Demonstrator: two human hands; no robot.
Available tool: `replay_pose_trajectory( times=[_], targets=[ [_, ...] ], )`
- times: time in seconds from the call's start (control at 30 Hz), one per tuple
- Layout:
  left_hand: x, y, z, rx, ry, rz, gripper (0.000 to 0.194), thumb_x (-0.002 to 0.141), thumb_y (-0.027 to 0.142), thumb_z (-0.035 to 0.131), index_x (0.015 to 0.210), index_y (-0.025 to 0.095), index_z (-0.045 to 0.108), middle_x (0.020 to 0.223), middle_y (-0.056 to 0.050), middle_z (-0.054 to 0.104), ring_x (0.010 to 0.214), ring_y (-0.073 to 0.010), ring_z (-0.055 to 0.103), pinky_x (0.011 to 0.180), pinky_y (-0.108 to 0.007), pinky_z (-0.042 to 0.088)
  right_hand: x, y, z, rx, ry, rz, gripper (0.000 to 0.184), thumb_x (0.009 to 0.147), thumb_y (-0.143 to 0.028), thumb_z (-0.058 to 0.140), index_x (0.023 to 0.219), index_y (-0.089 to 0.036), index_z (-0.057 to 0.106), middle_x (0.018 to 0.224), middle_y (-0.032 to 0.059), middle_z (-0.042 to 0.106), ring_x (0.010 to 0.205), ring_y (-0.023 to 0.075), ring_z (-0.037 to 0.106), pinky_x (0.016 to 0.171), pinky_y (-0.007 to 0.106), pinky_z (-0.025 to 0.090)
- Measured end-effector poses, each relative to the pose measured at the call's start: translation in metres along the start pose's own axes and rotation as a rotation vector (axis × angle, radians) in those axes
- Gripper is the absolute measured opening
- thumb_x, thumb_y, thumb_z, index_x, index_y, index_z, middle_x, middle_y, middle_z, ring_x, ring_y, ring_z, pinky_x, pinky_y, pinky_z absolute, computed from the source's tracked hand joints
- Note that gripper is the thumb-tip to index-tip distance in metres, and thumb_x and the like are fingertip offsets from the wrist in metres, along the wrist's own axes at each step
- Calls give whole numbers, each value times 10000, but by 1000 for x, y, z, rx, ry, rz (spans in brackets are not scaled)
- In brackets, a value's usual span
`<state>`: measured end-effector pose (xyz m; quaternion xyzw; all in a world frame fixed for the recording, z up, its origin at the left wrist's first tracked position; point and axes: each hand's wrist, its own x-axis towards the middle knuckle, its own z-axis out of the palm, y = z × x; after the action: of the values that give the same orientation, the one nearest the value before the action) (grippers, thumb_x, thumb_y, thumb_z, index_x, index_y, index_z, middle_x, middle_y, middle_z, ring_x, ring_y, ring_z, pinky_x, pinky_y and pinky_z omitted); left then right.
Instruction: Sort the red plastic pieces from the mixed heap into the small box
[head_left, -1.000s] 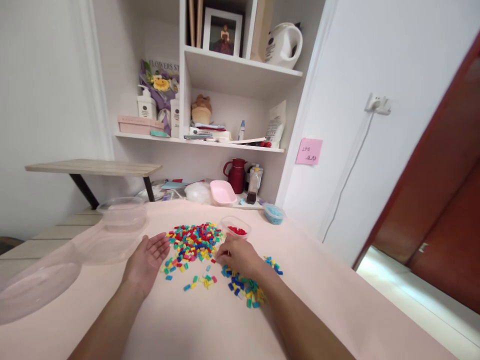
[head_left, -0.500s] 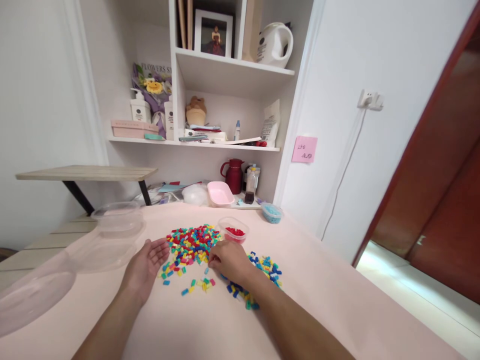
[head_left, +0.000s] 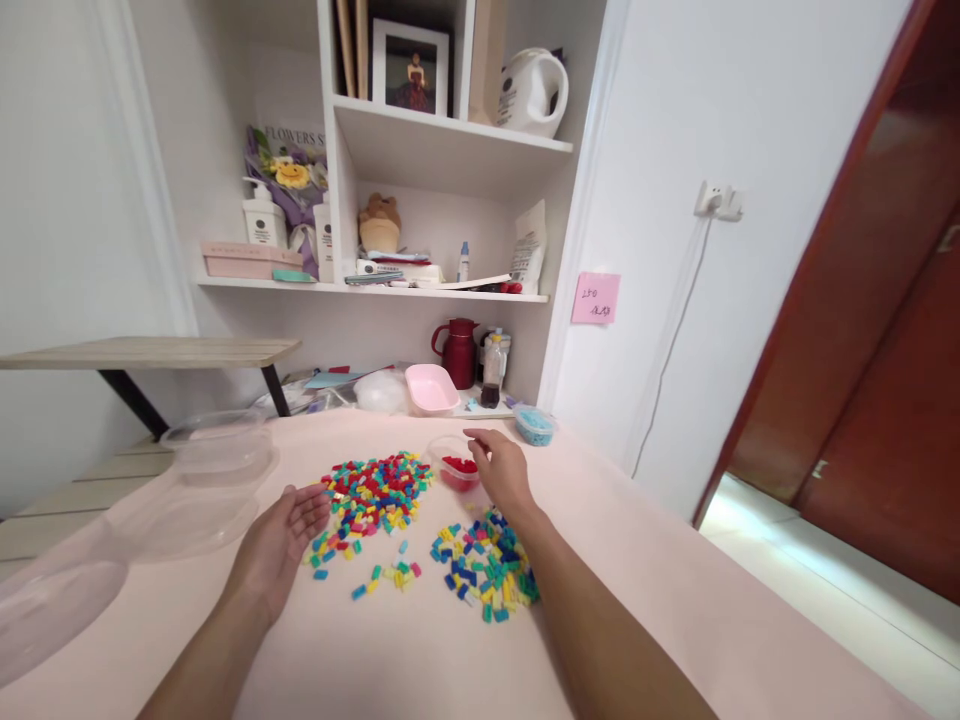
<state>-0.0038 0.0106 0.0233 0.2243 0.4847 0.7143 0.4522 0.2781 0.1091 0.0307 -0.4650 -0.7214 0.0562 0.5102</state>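
Observation:
Small coloured plastic bricks lie on the pale pink table in two heaps. The left heap [head_left: 384, 485] has many red ones among mixed colours. Blue, yellow and green pieces mostly make up the right heap [head_left: 487, 565]. My left hand [head_left: 281, 540] rests at the left heap's edge, palm turned inward, fingers stretched out and nothing held. At the right rim of a clear tub [head_left: 459, 486] with red bricks is my right hand [head_left: 504, 475], its thumb and forefinger apart over the tub; no brick shows in it. A few loose bricks [head_left: 390, 575] lie in front, between the heaps.
A lidded-looking clear tub of light blue bricks [head_left: 534, 428] stands at the back right. Clear empty tubs [head_left: 217, 440] and lids [head_left: 56, 610] are on the left. Behind are a pink basin [head_left: 432, 390], a red jug [head_left: 458, 352], a bottle [head_left: 492, 372] and shelves [head_left: 450, 150].
My right hand has moved from between the heaps, back and right, to the red bricks' tub, and its fingers have parted. My left hand stays by the left heap. The view has shifted slightly.

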Motion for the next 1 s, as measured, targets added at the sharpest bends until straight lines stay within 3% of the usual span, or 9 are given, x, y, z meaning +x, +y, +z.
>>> replay_pose_trajectory(
  times=[0.1, 0.27, 0.47, 0.7, 0.87, 1.0],
  targets=[
    [-2, 0, 1, -5, 8, -4, 279, 933, 189, 455, 813, 92, 688, 720, -84, 708, 644, -117, 675, 627, -216, 575, -6, -9, 5, 81, -75, -100, 270, 895, -194, 489, 1036, -237, 714, 983, 36, 714, 860, 170, 642, 817, 298, 479],
    [-3, -2, 1, -12, -3, 9, 253, 918, 185, 486, 819, 91, 698, 742, -90, 714, 680, -125, 684, 650, -222, 571, -19, -24, 21, 68, -356, -305, 258, 862, -142, 542, 996, -253, 733, 936, 24, 724, 875, 166, 646, 825, 286, 463],
    [-2, -4, -2, -18, -17, 18, 245, 910, 189, 499, 825, 91, 707, 731, -94, 714, 668, -130, 683, 667, -234, 565, -27, -36, 27, -76, -506, -340, 289, 833, -85, 534, 966, -250, 731, 960, 24, 724, 923, 170, 635, 854, 293, 428],
    [-2, -5, -2, -29, -32, 15, 225, 895, 194, 524, 837, 82, 710, 770, -115, 721, 687, -138, 688, 688, -244, 556, -28, -40, 23, -224, -462, -302, 336, 828, -99, 552, 1072, -274, 703, 1061, 54, 676, 1017, 218, 580, 902, 340, 393],
    [-4, -5, -3, -30, -33, 19, 205, 882, 204, 549, 850, 84, 712, 764, -110, 719, 687, -137, 684, 694, -249, 552, -24, -35, 19, -183, -420, -282, 329, 830, -74, 534, 1035, -252, 720, 1010, 63, 682, 1004, 218, 575, 924, 347, 390],
    [-5, -5, -3, -26, -32, 21, 209, 886, 204, 541, 841, 93, 712, 754, -103, 718, 699, -140, 685, 702, -255, 556, -31, -41, 25, -127, -481, -346, 372, 831, -57, 503, 1078, -239, 713, 989, 63, 674, 949, 190, 587, 857, 292, 426]
  ],
)
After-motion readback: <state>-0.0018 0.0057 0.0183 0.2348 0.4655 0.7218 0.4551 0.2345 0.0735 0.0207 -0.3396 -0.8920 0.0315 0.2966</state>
